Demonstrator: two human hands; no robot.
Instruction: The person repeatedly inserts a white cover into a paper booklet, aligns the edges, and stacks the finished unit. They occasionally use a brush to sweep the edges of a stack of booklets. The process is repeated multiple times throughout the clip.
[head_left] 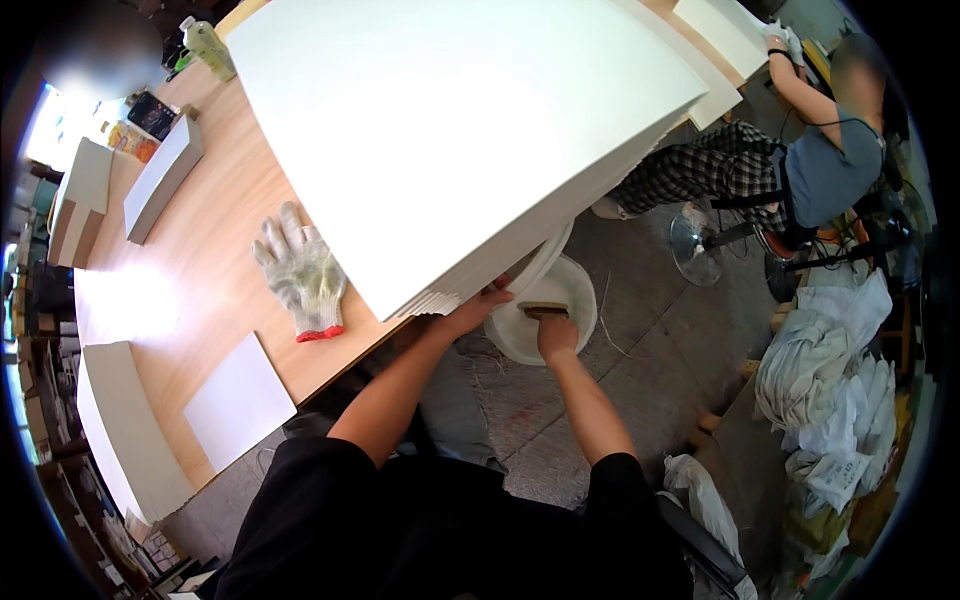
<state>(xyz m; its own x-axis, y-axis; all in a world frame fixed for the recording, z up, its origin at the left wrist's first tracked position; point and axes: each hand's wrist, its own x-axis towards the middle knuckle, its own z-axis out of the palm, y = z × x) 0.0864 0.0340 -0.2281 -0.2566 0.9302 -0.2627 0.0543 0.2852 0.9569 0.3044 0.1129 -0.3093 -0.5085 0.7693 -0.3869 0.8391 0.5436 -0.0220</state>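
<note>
In my right hand (556,335), closed around it, is a flat brush (545,307) with a brownish edge. It hangs over the mouth of a round white bucket (512,343) below the table's edge. My left hand (480,312) is at the bucket's left side, its fingers bent at the lower end of a curved white lid (550,252) tilted up over the bucket. The table's corner and the stack partly cover that lid. Just above my left hand, a large stack of white sheets (470,130) overhangs the table edge.
On the wooden table (230,150) lie a grey work glove (303,272) with a red cuff, a white sheet (240,400) and several smaller stacks. A bottle (207,48) stands at the back. Another person (820,170) sits at right, beyond a stool (700,240). White bags (820,370) are heaped at right.
</note>
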